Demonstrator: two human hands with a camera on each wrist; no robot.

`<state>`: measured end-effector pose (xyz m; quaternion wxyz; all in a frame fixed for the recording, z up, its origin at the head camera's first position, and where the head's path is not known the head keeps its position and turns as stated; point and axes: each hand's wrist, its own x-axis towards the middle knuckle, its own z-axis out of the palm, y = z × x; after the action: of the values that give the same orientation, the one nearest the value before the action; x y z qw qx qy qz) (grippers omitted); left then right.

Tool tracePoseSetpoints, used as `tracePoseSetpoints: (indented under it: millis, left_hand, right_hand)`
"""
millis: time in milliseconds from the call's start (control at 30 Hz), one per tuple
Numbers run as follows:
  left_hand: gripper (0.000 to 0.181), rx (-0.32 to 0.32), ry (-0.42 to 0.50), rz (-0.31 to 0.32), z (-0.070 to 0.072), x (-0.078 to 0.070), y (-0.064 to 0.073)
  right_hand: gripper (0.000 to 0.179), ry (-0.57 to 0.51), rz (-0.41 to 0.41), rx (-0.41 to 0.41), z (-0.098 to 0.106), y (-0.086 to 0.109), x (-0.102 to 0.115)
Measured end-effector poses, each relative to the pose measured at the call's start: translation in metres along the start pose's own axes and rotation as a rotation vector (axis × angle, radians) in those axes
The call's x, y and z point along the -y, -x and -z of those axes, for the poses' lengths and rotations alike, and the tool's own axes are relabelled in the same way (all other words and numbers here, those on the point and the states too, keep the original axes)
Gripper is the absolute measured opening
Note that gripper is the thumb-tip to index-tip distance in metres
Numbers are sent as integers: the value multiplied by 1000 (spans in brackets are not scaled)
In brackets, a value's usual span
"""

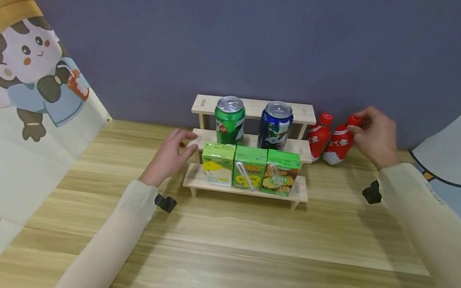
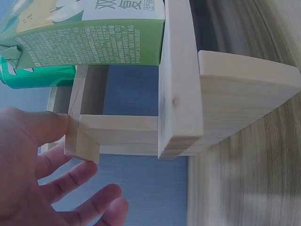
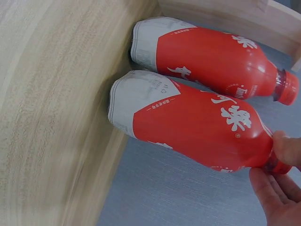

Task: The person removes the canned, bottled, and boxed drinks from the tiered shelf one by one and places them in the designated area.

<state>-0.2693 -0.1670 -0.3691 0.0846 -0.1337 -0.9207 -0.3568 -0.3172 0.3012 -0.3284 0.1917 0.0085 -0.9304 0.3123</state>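
Observation:
My right hand [image 1: 375, 137] pinches the neck of a red bottle [image 3: 197, 127] with a white base, just under its cap. That bottle leans to the right on the tabletop, and a second red bottle [image 3: 211, 61] stands beside it. Both are to the right of a three-tier wooden shelf [image 1: 246, 191]. At the shelf's left end, my left hand [image 1: 170, 155] holds the end of the middle board between thumb and fingers; the other fingers [image 2: 94, 207] are spread loosely below. A green soda can [image 1: 229, 120] and a dark blue can [image 1: 275, 127] stand on the middle tier.
On the lowest tier stand three drink cartons: a pale green one [image 1: 218, 164], a green one with yellow flowers [image 1: 249, 168] and a green-brown one [image 1: 281, 173]. Behind the shelf rises a blue-grey wall [image 1: 254, 34]. The wood-grain table [image 1: 240, 263] extends in front.

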Motion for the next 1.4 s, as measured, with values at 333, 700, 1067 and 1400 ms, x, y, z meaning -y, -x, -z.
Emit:
tracePoseSetpoints:
  millis: [333, 700, 1067, 1400]
  left_hand:
    - [34, 3, 0, 0, 0, 0, 0]
    - [35, -4, 3, -5, 1, 1, 1]
    - [35, -5, -1, -11, 1, 1, 0]
    - [35, -6, 2, -15, -1, 2, -1]
  right_hand:
    - [28, -8, -10, 48, -3, 0, -4]
    - [36, -19, 28, 89, 5, 1, -5]
    - [32, -99, 238, -62, 15, 14, 35]
    - [35, -113, 493, -32, 4, 30, 83]
